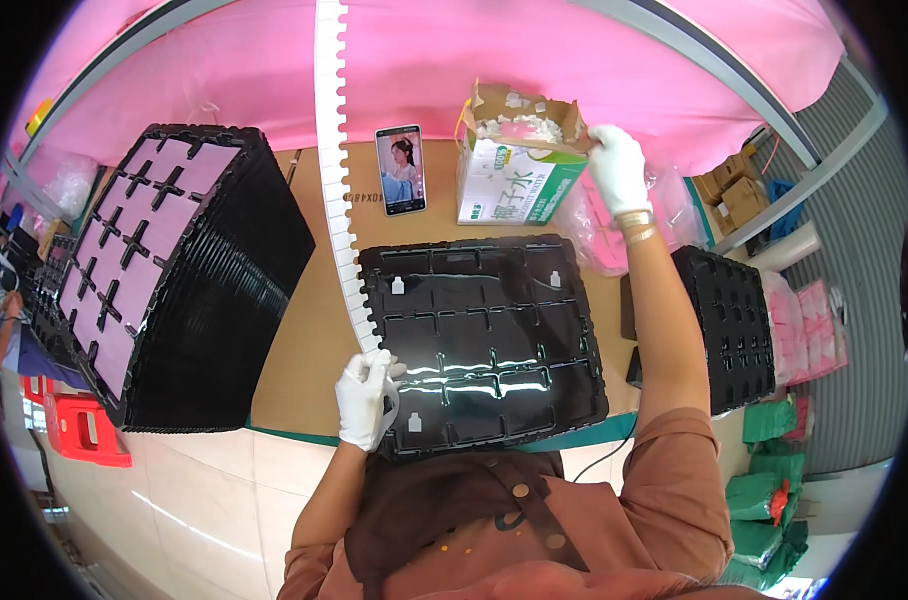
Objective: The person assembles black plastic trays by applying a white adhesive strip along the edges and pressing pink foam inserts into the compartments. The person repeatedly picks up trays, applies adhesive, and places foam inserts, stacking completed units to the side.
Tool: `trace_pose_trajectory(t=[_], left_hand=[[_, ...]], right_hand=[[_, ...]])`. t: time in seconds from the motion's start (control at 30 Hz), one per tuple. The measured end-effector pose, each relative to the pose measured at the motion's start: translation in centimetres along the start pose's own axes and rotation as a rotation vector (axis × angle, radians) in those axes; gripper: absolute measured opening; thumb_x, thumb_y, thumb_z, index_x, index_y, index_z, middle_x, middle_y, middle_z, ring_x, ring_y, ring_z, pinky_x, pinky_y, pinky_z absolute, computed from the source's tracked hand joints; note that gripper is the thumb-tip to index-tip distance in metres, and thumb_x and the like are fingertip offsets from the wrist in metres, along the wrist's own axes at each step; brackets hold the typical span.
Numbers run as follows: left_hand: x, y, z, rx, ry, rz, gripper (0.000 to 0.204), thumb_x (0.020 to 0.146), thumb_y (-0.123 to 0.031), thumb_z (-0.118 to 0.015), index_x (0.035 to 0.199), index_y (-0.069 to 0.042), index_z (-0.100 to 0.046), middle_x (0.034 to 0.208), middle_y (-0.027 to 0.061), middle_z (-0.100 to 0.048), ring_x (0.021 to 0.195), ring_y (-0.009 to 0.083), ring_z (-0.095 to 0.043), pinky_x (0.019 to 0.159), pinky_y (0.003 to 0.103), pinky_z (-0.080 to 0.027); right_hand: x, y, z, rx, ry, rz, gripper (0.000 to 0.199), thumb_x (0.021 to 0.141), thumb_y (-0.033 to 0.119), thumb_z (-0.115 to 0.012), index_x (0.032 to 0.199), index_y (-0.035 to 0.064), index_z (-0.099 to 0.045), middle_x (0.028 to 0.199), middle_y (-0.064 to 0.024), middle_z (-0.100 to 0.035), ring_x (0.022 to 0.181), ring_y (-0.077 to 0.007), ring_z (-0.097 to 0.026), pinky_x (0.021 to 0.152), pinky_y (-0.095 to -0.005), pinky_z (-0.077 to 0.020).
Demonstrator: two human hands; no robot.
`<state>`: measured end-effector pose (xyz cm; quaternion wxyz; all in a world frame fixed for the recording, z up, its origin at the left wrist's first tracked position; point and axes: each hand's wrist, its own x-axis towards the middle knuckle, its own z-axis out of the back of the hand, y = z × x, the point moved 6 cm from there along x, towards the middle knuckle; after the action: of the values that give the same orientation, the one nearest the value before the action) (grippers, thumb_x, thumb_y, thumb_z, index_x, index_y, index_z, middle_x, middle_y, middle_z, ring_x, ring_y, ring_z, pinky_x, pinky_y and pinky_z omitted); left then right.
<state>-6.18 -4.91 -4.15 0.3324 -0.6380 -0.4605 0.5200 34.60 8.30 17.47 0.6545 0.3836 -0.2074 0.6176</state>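
My left hand (364,400), in a white glove, is closed around the lower end of a long white notched strip (336,150) that runs down from above. A loose curl of pale strip shows by its fingers. Just right of it lies a black plastic tray (469,325) with moulded ridges. Small white bottle-shaped stickers (415,422) sit in some of its sections. My right hand (620,165), also gloved, is raised at the right rim of an open carton (514,180) holding white scraps. Its fingers are bent together; what they hold, if anything, is hidden.
A tall stack of black trays (224,280), with pink panels on top, stands at left. A phone (402,170) leans upright behind the black tray. More black trays (729,325) and pink plastic-wrapped bundles (804,325) are at right. A red stool (84,428) stands on the floor.
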Motion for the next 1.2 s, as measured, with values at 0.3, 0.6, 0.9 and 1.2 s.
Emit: trace_pose_trajectory(t=[0.3, 0.6, 0.9, 1.2], left_hand=[[0.2, 0.0, -0.4, -0.011, 0.042, 0.015, 0.019, 0.095, -0.017, -0.065, 0.1, 0.001, -0.062, 0.099, 0.0129, -0.068, 0.087, 0.0216, -0.07, 0.074, 0.03, -0.052], [0.2, 0.0, -0.2, 0.078, 0.029, -0.019, 0.022, 0.096, -0.025, -0.063, 0.1, -0.003, -0.061, 0.098, 0.0091, -0.069, 0.086, 0.0171, -0.071, 0.067, 0.026, -0.053], [0.3, 0.2, -0.2, 0.084, 0.021, -0.002, 0.022, 0.097, -0.024, -0.063, 0.099, -0.003, -0.061, 0.097, 0.0085, -0.069, 0.085, 0.016, -0.071, 0.066, 0.025, -0.052], [0.3, 0.2, -0.2, 0.057, 0.029, 0.009, 0.021, 0.096, -0.024, -0.063, 0.098, -0.003, -0.061, 0.097, 0.0082, -0.069, 0.085, 0.0161, -0.071, 0.065, 0.025, -0.052]], right_hand=[[-18.5, -4.3, -4.3, -0.03, 0.737, -0.252, 0.025, 0.08, -0.006, -0.056, 0.094, 0.0067, -0.072, 0.1, -0.0176, -0.067, 0.097, -0.0352, -0.065, 0.087, -0.039, -0.0518], [-18.3, -3.7, -4.3, 0.022, 0.732, -0.24, 0.012, 0.075, 0.001, -0.072, 0.085, 0.0059, -0.068, 0.093, -0.0138, -0.062, 0.092, -0.0334, -0.063, 0.081, -0.0392, -0.0516], [-19.7, -4.7, -5.6, 0.094, 0.6, -0.076, 0.015, 0.069, -0.007, -0.07, 0.074, 0.0064, -0.064, 0.084, -0.0114, -0.06, 0.082, -0.0314, -0.061, 0.073, -0.0399, -0.0492], [-19.1, -4.9, -4.1, 0.271, 0.748, -0.061, 0.017, 0.072, -0.012, -0.065, 0.078, 0.0033, -0.061, 0.076, -0.0102, -0.059, 0.074, -0.0238, -0.059, 0.069, -0.0348, -0.0479]])
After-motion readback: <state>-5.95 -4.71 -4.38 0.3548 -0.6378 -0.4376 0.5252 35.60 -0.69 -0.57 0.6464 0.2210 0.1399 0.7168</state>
